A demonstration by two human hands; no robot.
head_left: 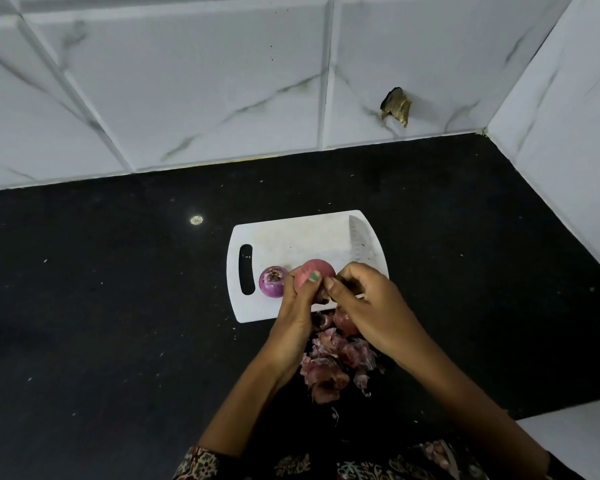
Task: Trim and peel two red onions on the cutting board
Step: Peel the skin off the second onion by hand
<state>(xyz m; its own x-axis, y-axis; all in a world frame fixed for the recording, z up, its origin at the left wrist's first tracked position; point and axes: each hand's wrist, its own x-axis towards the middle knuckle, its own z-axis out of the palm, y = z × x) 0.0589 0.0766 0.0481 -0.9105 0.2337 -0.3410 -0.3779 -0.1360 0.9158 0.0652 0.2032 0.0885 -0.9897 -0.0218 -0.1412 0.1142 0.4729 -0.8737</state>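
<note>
A white cutting board (291, 244) lies on the black counter. On its left part rests a peeled purple onion (273, 282), cut end up. My left hand (297, 303) grips a second, pinkish red onion (317, 270) just above the board's front edge. My right hand (364, 299) pinches a dark flap of onion skin (323, 296) right beside that onion. A knife blade (358, 240) lies along the board's right side; its handle is hidden behind my right hand.
A heap of onion peels (333, 362) sits on the black counter (118, 306) in front of the board, under my wrists. White marble tile walls (222, 81) close the back and right, with a broken hole (396, 105) in the back wall.
</note>
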